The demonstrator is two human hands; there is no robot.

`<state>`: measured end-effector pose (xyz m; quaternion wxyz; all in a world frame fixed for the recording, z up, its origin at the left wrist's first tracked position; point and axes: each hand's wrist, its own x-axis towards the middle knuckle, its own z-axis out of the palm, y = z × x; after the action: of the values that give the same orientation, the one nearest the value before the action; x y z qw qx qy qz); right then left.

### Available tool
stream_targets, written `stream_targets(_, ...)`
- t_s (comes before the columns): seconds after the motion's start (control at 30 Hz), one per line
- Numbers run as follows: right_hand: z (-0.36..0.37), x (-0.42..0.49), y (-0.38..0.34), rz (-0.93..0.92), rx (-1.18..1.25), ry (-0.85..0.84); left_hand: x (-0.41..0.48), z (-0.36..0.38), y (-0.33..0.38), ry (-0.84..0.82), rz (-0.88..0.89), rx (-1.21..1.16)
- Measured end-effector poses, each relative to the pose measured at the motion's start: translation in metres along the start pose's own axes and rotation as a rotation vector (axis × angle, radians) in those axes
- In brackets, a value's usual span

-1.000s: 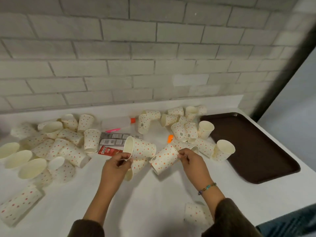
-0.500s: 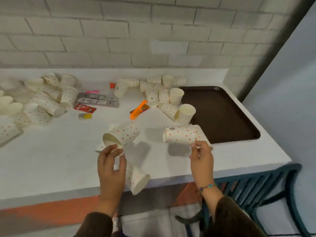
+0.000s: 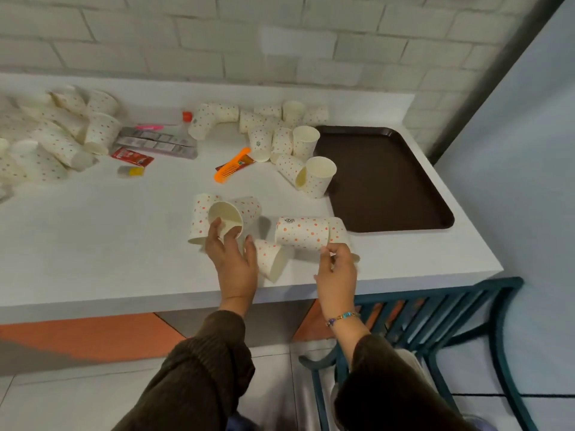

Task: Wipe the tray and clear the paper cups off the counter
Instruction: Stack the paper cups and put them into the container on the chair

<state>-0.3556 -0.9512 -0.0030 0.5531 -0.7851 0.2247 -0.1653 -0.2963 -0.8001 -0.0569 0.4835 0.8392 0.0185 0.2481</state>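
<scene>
My left hand pinches one paper cup, my right hand pinches a nested pair just above the desk; nesting should proceed mouth-to-base, squarely, avoiding crushed rims.

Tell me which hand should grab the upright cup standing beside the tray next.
Probably the right hand: it is nearer the upright cup by the tray, though it holds a cup stack. The left hand grips several cups.
</scene>
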Motion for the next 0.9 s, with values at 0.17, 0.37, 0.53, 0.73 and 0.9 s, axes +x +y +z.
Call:
stream_targets(0.17, 0.006, 0.006, 0.003, 0.039, 0.009, 0.013, 0.016, 0.024, 0.000, -0.093, 0.033, 0.123)
stream_targets(0.37, 0.002, 0.024, 0.003, 0.067, -0.014, 0.075, 0.041, 0.050, 0.014, -0.183, 0.072, 0.228)
stream_targets(0.53, -0.009, 0.036, 0.002, 0.079, 0.044, 0.128, 0.050, 0.044, 0.022, -0.179, 0.101, 0.192)
stream_targets(0.73, -0.062, 0.044, 0.006, -0.032, 0.002, 0.276, 0.047, 0.017, 0.062, -0.117, 0.154, 0.005)
stream_targets(0.9, -0.142, 0.023, 0.036, -0.114, -0.227, 0.348, 0.013, -0.001, 0.117, -0.156, 0.453, -0.109)
